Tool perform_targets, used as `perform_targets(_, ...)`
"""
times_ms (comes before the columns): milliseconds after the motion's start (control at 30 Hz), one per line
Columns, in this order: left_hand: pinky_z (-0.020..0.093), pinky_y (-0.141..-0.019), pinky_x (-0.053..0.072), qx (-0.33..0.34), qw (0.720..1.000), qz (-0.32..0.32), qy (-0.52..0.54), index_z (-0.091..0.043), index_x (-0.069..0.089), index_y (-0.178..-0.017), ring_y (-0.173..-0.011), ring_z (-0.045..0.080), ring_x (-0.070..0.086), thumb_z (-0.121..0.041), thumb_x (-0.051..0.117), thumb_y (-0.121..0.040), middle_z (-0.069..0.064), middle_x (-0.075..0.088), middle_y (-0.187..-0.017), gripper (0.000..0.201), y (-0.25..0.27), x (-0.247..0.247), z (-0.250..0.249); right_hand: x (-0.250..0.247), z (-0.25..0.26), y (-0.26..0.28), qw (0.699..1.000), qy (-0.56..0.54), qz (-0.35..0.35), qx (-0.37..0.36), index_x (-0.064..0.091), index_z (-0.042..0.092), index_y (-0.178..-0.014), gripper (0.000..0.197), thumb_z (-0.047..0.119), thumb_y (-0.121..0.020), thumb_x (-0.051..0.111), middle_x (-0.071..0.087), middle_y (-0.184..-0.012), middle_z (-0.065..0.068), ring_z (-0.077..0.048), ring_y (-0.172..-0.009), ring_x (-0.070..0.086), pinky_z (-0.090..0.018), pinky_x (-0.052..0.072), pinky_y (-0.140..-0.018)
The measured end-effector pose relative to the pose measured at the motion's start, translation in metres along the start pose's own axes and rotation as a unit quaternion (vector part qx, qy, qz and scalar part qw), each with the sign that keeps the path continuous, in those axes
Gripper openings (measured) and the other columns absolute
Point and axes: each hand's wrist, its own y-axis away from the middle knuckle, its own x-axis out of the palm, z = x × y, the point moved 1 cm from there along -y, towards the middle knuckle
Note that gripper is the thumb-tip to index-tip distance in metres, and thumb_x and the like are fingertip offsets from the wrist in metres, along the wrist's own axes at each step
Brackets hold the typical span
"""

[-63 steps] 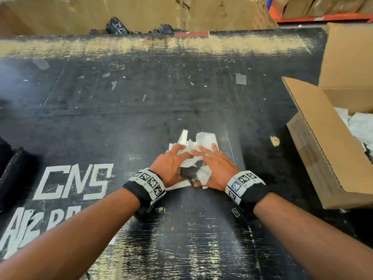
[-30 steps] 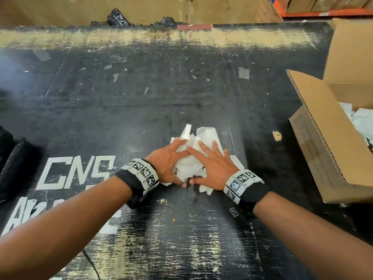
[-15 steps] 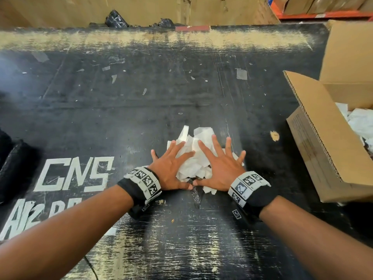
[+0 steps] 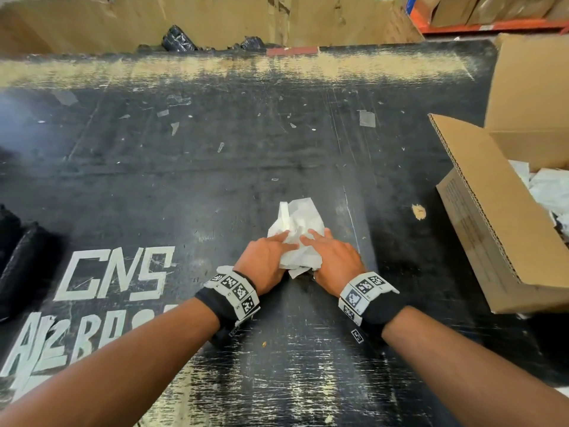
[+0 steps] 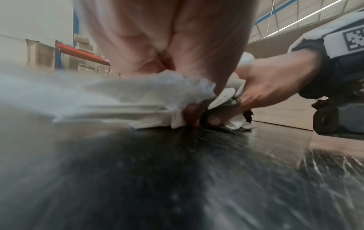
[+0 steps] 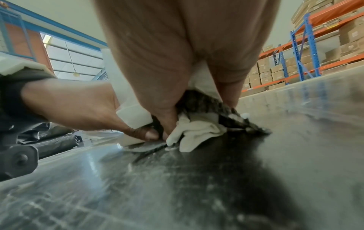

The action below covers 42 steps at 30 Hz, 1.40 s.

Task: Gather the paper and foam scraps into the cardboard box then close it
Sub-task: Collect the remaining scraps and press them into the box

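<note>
A bunched heap of white paper and foam scraps (image 4: 297,232) lies on the black table, squeezed between my two hands. My left hand (image 4: 266,257) cups its left side, my right hand (image 4: 334,257) its right side, and the fingers of both curl in around it. The left wrist view shows the scraps (image 5: 149,96) under my palm with the thumb curled beneath them. In the right wrist view white and dark scraps (image 6: 197,127) are pinched against the table. The cardboard box (image 4: 492,229) stands open at the right, with white scraps (image 4: 548,189) inside.
Small paper bits (image 4: 367,118) and a tan crumb (image 4: 418,211) are scattered over the table. A black bag (image 4: 18,257) lies at the left edge. A big cardboard bin (image 4: 215,20) stands beyond the far edge. Warehouse shelving (image 6: 307,51) rises behind.
My hands have gone from flat with spread fingers on the heap to curled in around its sides, drawing the scraps into a tighter, taller bunch.
</note>
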Motion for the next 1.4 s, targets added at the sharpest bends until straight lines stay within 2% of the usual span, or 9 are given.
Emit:
perform_targets(67,0.033,-0.095,0.048,0.003,1.000,0.005,-0.025,-0.039,0.050,-0.145,-0.119,0.023,0.063,-0.026,0.055,-0.096,-0.007,0.043,-0.157,0.051,0.001,-0.002,-0.008,-0.001,0.003,-0.001,1.000,-0.003,-0.006,-0.003,0.044,0.030,-0.143,0.064,0.015,-0.084,0.063,0.040,-0.154,0.003,-0.029,-0.132,0.049,-0.043,0.047,-0.099)
perform_targets(233,0.035,-0.095,0.049,0.007,0.999,0.009,-0.043,-0.032,0.051,-0.143,-0.116,0.025,0.064,-0.026,0.049,-0.102,-0.005,0.049,-0.152,0.042,0.002,-0.006,-0.017,-0.007,0.009,0.002,1.000,-0.008,-0.020,-0.016,0.053,0.022,-0.133,0.047,0.009,-0.088,0.058,0.052,-0.143,-0.001,-0.028,-0.118,0.057,-0.037,0.047,-0.093)
perform_targets(400,0.040,-0.091,0.052,0.002,1.000,-0.022,0.013,-0.033,0.060,-0.134,-0.105,0.027,0.068,-0.021,0.053,-0.097,-0.004,0.064,-0.134,0.039,0.002,-0.008,-0.017,-0.012,0.007,0.005,0.999,-0.042,-0.029,-0.001,0.051,0.024,-0.142,0.065,0.005,-0.081,0.063,0.048,-0.150,0.003,-0.031,-0.113,0.063,-0.036,0.049,-0.095)
perform_targets(533,0.042,-0.082,0.056,0.015,0.995,-0.097,0.036,-0.032,0.066,-0.129,-0.096,0.028,0.071,-0.019,0.059,-0.093,-0.005,0.067,-0.127,0.039,0.004,-0.018,-0.017,-0.024,0.008,0.010,0.993,-0.056,-0.105,-0.025,0.054,0.025,-0.137,0.061,0.006,-0.080,0.063,0.055,-0.144,0.004,-0.031,-0.103,0.067,-0.036,0.053,-0.088)
perform_targets(767,0.023,-0.074,0.049,0.054,0.972,-0.225,0.035,-0.040,0.068,-0.125,-0.090,0.016,0.071,-0.030,0.068,-0.091,-0.013,0.068,-0.126,0.035,0.000,-0.058,-0.011,-0.064,0.023,0.016,0.964,-0.081,-0.248,-0.058,0.061,0.015,-0.132,0.061,0.000,-0.074,0.074,0.059,-0.140,-0.001,-0.036,-0.093,0.071,-0.045,0.059,-0.080)
perform_targets(933,0.022,-0.067,0.046,0.098,0.953,-0.272,0.092,-0.034,0.075,-0.113,-0.081,0.021,0.070,-0.023,0.071,-0.088,-0.008,0.071,-0.122,0.027,0.014,-0.083,-0.015,-0.081,0.035,0.031,0.938,-0.111,-0.318,-0.084,0.063,0.013,-0.128,0.061,-0.003,-0.071,0.074,0.063,-0.134,-0.003,-0.039,-0.086,0.071,-0.047,0.060,-0.074)
perform_targets(1100,0.035,-0.076,0.059,0.099,0.955,-0.267,0.084,-0.038,0.070,-0.120,-0.099,0.018,0.072,-0.031,0.068,-0.089,-0.011,0.066,-0.133,0.031,0.036,-0.078,-0.023,-0.075,0.042,0.054,0.925,-0.132,-0.341,-0.107,0.062,0.014,-0.128,0.056,0.001,-0.075,0.070,0.063,-0.134,-0.003,-0.040,-0.088,0.071,-0.048,0.060,-0.072)
perform_targets(1267,0.028,-0.077,0.057,0.082,0.956,-0.274,0.066,-0.038,0.069,-0.125,-0.097,0.016,0.072,-0.028,0.073,-0.088,-0.013,0.065,-0.134,0.039,0.062,-0.067,-0.043,-0.065,0.040,0.084,0.922,-0.146,-0.341,-0.111,0.061,0.015,-0.125,0.051,0.003,-0.076,0.070,0.066,-0.127,-0.002,-0.037,-0.086,0.071,-0.047,0.060,-0.068)
perform_targets(1400,0.031,-0.092,0.055,0.049,0.966,-0.247,0.053,-0.039,0.063,-0.132,-0.114,0.013,0.067,-0.023,0.071,-0.088,-0.014,0.056,-0.145,0.048,0.083,-0.039,-0.065,-0.044,0.030,0.111,0.928,-0.167,-0.314,-0.114,0.063,0.014,-0.124,0.051,-0.002,-0.076,0.070,0.068,-0.125,-0.002,-0.032,-0.088,0.072,-0.041,0.060,-0.073)
